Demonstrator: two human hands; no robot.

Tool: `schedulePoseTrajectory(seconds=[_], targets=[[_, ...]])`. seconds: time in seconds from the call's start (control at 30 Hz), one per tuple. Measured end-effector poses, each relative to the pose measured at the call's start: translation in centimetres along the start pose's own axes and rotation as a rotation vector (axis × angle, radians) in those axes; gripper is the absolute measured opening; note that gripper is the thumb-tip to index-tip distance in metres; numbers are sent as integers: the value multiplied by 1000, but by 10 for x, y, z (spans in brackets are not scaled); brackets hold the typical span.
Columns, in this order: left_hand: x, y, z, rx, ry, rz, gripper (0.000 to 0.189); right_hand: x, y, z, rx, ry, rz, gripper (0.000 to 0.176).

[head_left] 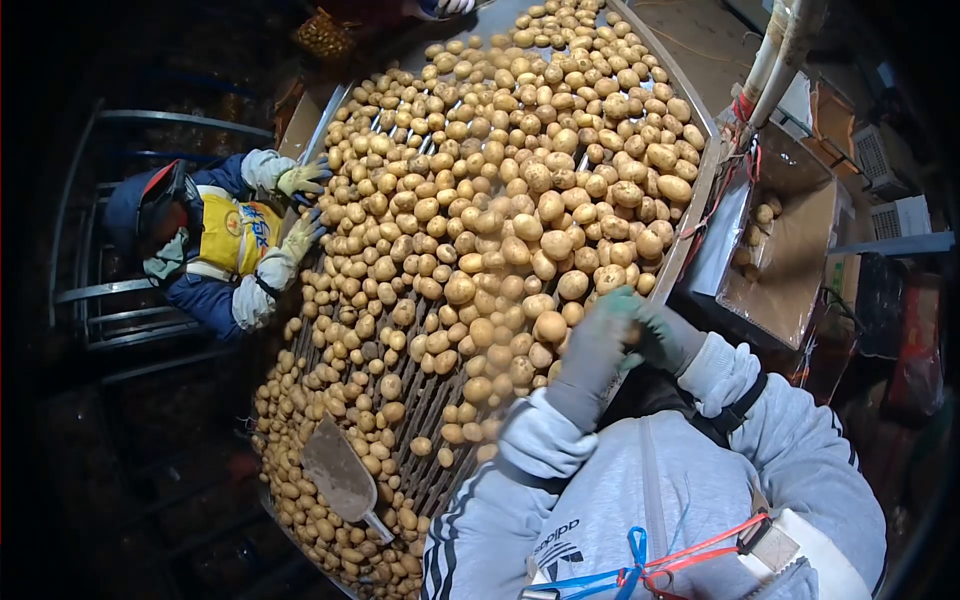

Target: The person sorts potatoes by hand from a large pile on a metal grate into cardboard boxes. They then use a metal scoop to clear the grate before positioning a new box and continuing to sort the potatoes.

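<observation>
Stock as I log it from my station: potatoes (pixel 520 200), matt tan skins, dusty and slightly rough. Roller bed (pixel 432 478), dull grey metal bars, soiled. Scoop (pixel 338 470), flat metal blade dulled with dirt. Left hand (pixel 597 345) and right hand (pixel 668 338), both in grey-green knitted cloth gloves, matt. Sweatshirt (pixel 690 490), soft grey fleece cloth. Cardboard box (pixel 800 260), plain brown, matt. Pipe (pixel 778 50), smooth whitish plastic. Co-worker's gloves (pixel 300 180), yellowish cloth, worn. Co-worker's jacket (pixel 200 295), blue cloth, faint sheen.
</observation>
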State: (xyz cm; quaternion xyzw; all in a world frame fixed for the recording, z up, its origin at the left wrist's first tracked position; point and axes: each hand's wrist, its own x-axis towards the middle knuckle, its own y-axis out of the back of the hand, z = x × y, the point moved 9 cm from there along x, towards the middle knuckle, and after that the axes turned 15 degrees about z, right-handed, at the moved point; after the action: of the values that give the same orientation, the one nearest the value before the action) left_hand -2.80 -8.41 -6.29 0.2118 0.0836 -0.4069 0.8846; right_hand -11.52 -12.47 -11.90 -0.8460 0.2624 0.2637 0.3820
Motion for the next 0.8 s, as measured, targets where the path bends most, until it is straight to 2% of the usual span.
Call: schedulePoseTrajectory(seconds=[0.03,0.1,0.13,0.17,0.2,0.23,0.27,0.3,0.33,0.37,0.4,0.47,0.5,0.57,0.6,0.63,0.67,0.73,0.8], targets=[[-4,-17,15,99,-166,-4,41,14,31,8,23,77,-32,50],[1,-11,20,0,-267,27,40,7,70,-15,41,171,80,43],[0,2,21,-36,-307,51,41,-15,81,-40,44,179,219,40],[3,27,11,-65,-93,122,40,-25,102,-56,82,238,258,37],[6,62,11,-19,-179,240,38,-34,135,-71,123,301,296,35],[14,100,-35,-16,-31,385,36,-45,174,-93,-58,415,354,30],[13,145,-62,32,14,558,36,-47,220,-103,-147,481,488,29],[15,185,-84,-42,82,642,35,-67,237,-133,-617,723,645,30],[6,220,-94,-118,271,739,36,-69,261,-138,-490,629,672,33],[-9,248,-100,-124,312,907,36,-74,266,-148,-464,687,706,34],[4,306,-181,31,87,900,42,-79,268,-154,-440,744,741,34],[1,310,-182,165,281,810,48,-69,231,-149,-358,641,638,34],[4,292,-151,576,247,683,48,-61,200,-147,-318,594,585,34],[10,270,-141,795,224,845,44,-34,121,-126,-276,521,432,35],[24,255,-141,457,10,768,44,-20,82,-113,-237,464,399,35],[30,232,-123,711,-21,697,45,3,59,-90,-286,367,371,35],[30,207,-112,787,17,660,45,15,22,-79,-263,342,286,35],[25,158,-105,882,-157,666,49,36,-43,-56,-360,250,107,33],[17,145,-101,622,-268,640,52,53,-91,-33,-410,161,26,33]])
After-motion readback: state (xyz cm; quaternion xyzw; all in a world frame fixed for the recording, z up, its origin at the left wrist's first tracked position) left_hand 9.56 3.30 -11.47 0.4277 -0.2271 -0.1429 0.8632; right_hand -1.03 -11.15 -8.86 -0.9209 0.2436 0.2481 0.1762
